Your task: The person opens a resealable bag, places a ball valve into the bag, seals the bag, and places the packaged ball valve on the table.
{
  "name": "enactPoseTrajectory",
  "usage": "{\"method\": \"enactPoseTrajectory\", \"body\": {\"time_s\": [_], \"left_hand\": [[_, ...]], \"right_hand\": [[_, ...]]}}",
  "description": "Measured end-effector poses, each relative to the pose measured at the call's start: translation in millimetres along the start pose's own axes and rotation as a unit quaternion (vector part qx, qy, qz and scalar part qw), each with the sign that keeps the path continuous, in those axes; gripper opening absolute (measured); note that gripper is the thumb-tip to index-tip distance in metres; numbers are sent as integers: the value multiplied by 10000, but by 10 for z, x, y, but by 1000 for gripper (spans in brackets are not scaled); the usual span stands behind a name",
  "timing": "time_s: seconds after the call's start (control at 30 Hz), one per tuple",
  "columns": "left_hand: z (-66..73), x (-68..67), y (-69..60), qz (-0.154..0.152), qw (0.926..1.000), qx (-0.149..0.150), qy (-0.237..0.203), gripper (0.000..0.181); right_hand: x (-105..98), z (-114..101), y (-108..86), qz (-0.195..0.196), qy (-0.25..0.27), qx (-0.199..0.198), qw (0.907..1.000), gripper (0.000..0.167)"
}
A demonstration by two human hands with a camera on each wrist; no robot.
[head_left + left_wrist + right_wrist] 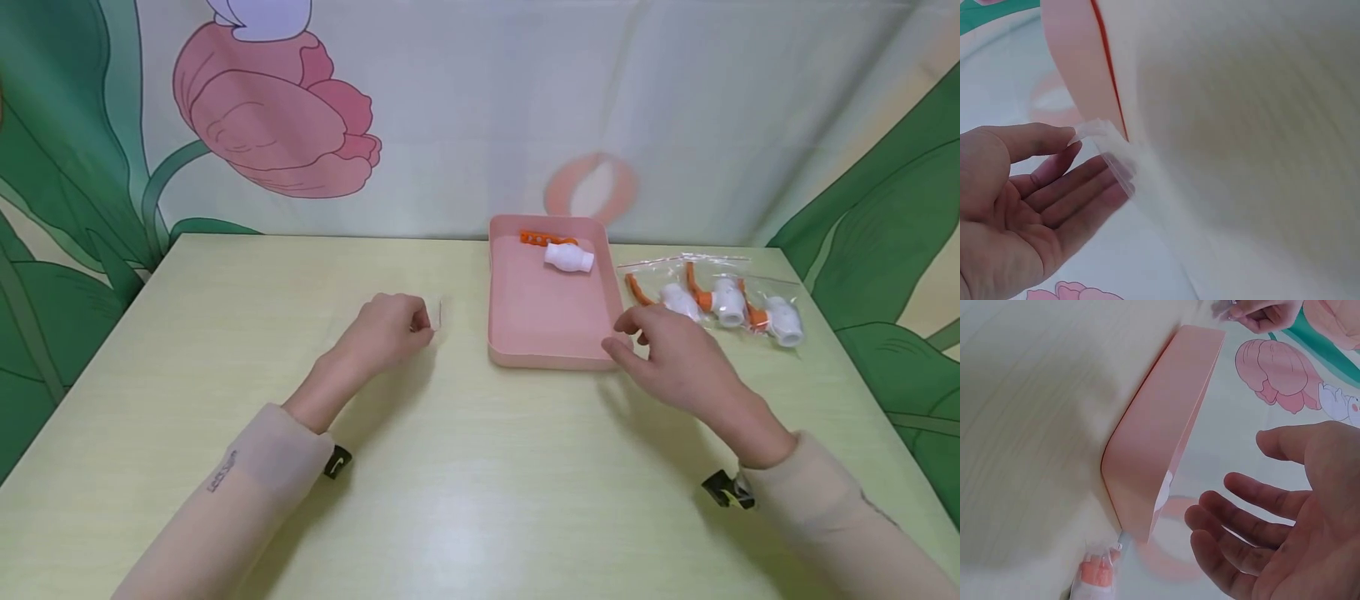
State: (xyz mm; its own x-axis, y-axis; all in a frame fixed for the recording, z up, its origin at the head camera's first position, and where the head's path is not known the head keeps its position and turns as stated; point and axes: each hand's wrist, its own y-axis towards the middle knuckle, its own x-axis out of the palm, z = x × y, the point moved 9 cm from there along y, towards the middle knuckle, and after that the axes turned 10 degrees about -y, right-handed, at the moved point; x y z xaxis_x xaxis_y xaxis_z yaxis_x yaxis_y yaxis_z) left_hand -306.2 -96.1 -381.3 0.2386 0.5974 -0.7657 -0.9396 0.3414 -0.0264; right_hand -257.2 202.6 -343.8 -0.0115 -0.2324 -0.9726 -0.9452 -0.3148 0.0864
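My left hand pinches a clear plastic bag between thumb and index finger, above the table left of the pink tray. The bag looks thin and flat, with nothing seen inside it. My right hand hovers by the tray's front right corner, fingers loosely bent, with nothing in its grasp in the right wrist view. Inside the tray, at the back, lie a white plastic valve-like body and an orange strip with holes.
Right of the tray lie several clear bags, each with a white fitting and an orange part. Behind the pale table hangs a curtain printed with flowers and leaves.
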Motion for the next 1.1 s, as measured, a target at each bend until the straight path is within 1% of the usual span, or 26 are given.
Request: {"method": "enactPoseTrajectory", "body": {"time_s": [0.1, 0.17, 0.27, 0.37, 0.47, 0.57, 0.7, 0.77, 0.87, 1.03, 1.1], "left_hand": [[64, -35, -38, 105, 9998, 83, -146, 9], [107, -54, -64, 153, 9996, 84, -215, 8], [170, -74, -110, 203, 9993, 66, -292, 8], [263, -89, -160, 267, 9988, 177, -366, 8], [380, -115, -215, 365, 9977, 375, -431, 9], [484, -147, -274, 444, 9963, 542, -498, 11], [590, -199, -356, 514, 9951, 615, -583, 12], [634, -224, -398, 545, 9946, 612, -638, 12], [706, -254, -464, 596, 9932, 691, -720, 14], [848, -263, -551, 587, 9895, 996, -870, 16], [904, -259, -577, 552, 9883, 1073, -933, 16]], "right_hand": [[-2, -57, -5, 58, 115, -163, 9998, 26], [-5, -102, -6, 129, 205, -319, 9992, 23], [-15, -179, -12, 300, 362, -640, 9968, 18], [-29, -258, -26, 516, 519, -1003, 9923, 15], [-38, -342, -48, 694, 692, -1377, 9856, 13], [-52, -438, -74, 885, 803, -1777, 9768, 14], [-85, -576, -123, 1183, 899, -2315, 9614, 20], [-95, -633, -147, 1291, 919, -2511, 9549, 23], [-96, -698, -171, 1370, 926, -2675, 9493, 26], [-96, -784, -182, 1429, 981, -2841, 9430, 31], [-100, -824, -182, 1460, 1017, -2922, 9397, 33]]}}
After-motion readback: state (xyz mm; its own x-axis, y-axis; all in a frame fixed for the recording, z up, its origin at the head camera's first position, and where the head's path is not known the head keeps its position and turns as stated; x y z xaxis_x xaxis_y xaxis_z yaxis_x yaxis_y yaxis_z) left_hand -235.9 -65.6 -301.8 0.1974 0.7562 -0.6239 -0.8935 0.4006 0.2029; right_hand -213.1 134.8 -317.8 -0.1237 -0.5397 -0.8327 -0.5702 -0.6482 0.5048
